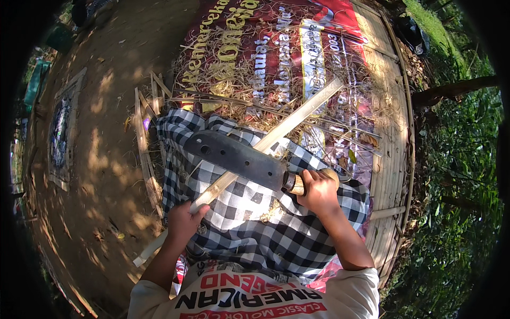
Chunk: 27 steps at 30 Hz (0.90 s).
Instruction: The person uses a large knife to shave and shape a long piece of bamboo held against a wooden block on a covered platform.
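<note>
My right hand [319, 190] grips the wooden handle of a broad, dark cleaver [236, 158]. Several holes run along its blade, which points to the far left. Under or against the blade lies a long pale strip of split bamboo [300, 118], slanting from near left to far right. My left hand [184, 220] is closed around the strip's lower part, and its near end sticks out past my wrist. A black-and-white checked cloth [244, 212] covers my lap beneath the blade and the strip. Whether the edge bites into the strip I cannot tell.
Curly shavings [228, 72] lie thickly over a red printed banner [350, 21] ahead. Loose bamboo strips [146, 154] lie left of the cloth. A bamboo platform edge [390, 159] runs along the right, with green plants [457, 196] beyond. Bare earth [101, 133] spreads on the left.
</note>
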Each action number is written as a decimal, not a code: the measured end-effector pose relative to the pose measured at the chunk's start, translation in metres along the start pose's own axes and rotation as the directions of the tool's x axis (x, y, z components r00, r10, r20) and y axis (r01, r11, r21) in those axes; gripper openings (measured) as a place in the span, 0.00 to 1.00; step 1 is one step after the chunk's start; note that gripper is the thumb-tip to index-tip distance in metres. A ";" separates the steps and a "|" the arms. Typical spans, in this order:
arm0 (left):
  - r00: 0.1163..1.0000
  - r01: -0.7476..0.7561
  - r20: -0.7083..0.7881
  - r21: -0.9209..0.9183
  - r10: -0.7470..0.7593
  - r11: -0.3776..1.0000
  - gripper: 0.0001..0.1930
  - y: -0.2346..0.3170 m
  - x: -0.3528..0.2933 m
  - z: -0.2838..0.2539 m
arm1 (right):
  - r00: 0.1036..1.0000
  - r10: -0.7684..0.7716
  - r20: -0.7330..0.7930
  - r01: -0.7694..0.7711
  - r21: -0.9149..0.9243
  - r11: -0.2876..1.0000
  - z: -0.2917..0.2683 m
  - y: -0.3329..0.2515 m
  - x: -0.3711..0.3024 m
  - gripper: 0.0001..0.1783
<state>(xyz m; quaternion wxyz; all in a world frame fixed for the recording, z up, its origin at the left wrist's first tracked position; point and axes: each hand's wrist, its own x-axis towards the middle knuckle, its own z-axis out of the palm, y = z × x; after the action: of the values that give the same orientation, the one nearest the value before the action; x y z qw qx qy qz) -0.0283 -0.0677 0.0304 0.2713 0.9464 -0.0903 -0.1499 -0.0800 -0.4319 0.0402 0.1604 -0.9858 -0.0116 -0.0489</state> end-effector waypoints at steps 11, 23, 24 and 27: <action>1.000 -0.019 -0.006 0.048 0.020 0.999 0.30 0.001 -0.002 -0.005 | 1.000 -0.001 -0.020 -0.002 -0.157 0.988 -0.018 0.050 -0.007 0.23; 0.999 -0.050 0.016 0.108 0.049 0.993 0.30 0.005 0.005 -0.007 | 0.923 0.379 -0.064 -0.384 -0.159 0.910 -0.029 0.054 -0.014 0.13; 0.999 -0.047 0.004 0.094 0.046 0.994 0.31 0.003 0.004 -0.006 | 0.954 0.289 -0.077 -0.296 -0.102 0.950 -0.021 0.043 -0.010 0.14; 0.999 -0.044 -0.012 0.101 0.046 0.994 0.30 -0.001 0.004 -0.002 | 0.998 0.070 0.005 -0.069 -0.098 0.993 -0.003 0.005 -0.001 0.17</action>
<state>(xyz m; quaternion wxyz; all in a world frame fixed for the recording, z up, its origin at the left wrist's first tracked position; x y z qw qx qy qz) -0.0236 -0.0667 0.0307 0.2275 0.9576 -0.1172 -0.1325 -0.0814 -0.4381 0.0415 0.1135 -0.9925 0.0245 -0.0395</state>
